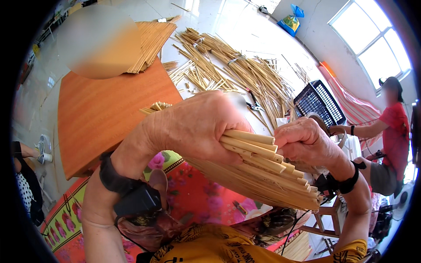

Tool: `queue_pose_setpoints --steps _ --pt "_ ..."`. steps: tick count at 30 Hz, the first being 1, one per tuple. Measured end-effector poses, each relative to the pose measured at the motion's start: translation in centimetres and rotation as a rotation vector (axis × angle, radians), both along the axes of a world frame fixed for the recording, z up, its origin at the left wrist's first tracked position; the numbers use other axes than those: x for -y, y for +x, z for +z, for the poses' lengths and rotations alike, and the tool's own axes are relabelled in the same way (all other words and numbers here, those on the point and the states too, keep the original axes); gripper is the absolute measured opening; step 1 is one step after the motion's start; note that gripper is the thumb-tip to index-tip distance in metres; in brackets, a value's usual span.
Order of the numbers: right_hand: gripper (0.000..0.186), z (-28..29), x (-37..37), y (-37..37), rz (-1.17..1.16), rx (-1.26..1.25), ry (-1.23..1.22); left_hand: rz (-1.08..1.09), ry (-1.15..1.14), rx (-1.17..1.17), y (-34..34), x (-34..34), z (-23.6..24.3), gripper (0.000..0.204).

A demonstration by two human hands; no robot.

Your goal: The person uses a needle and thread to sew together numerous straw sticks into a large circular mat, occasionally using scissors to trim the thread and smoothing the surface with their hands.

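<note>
A mat of straw-coloured reed stalks (267,179), set side by side, slants across my lap with its cut ends toward the lower right. My left hand (204,127) wraps over its upper edge, gripping the stalks; their ends stick out past my fingers. Close by the uppermost ends, my right hand (307,140) is closed, thumb and fingers pressed together. What it pinches is too small or hidden to make out. The far ends of some stalks (158,106) show beyond my left wrist. Red flowered cloth (201,190) lies below the mat.
An orange-brown table (109,105) stands at the left, bearing another reed mat (153,39). Loose and tied reeds (245,70) cover the floor ahead, with pruning shears (254,103) among them. A black crate (319,103) and a person in red (392,131) are at the right.
</note>
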State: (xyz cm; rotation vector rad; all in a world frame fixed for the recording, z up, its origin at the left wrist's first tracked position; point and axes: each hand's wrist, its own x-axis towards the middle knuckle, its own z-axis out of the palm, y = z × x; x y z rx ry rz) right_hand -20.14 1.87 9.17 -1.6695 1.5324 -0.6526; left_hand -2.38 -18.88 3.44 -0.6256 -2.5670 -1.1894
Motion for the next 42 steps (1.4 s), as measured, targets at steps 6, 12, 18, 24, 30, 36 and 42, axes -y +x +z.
queue_pose_setpoints --steps 6,12,18,24,30,36,42 --pt "0.012 -0.5 0.0 0.1 0.042 -0.022 -0.003 0.0 0.014 0.003 -0.2 -0.3 -0.1 0.025" --pt "0.009 0.0 0.2 0.8 0.083 -0.095 -0.041 -0.003 0.014 0.032 0.0 -0.3 -0.1 0.027" --pt "0.011 0.4 0.4 1.5 0.058 -0.064 0.0 0.011 0.022 0.034 0.2 -0.4 -0.2 0.026" --pt "0.009 0.5 0.2 1.1 0.062 -0.146 -0.004 0.018 0.044 0.056 0.5 -0.3 0.2 0.027" --pt "0.011 0.9 0.1 0.7 0.081 -0.154 -0.026 0.007 0.042 0.049 -0.2 -0.3 0.1 0.027" --pt "0.012 0.8 0.0 0.5 0.004 -0.073 0.066 0.018 0.016 0.046 -0.2 -0.1 -0.1 0.028" --pt "0.013 0.8 -0.3 1.2 -0.005 -0.086 0.06 0.011 -0.01 0.059 -0.1 0.0 0.3 0.027"
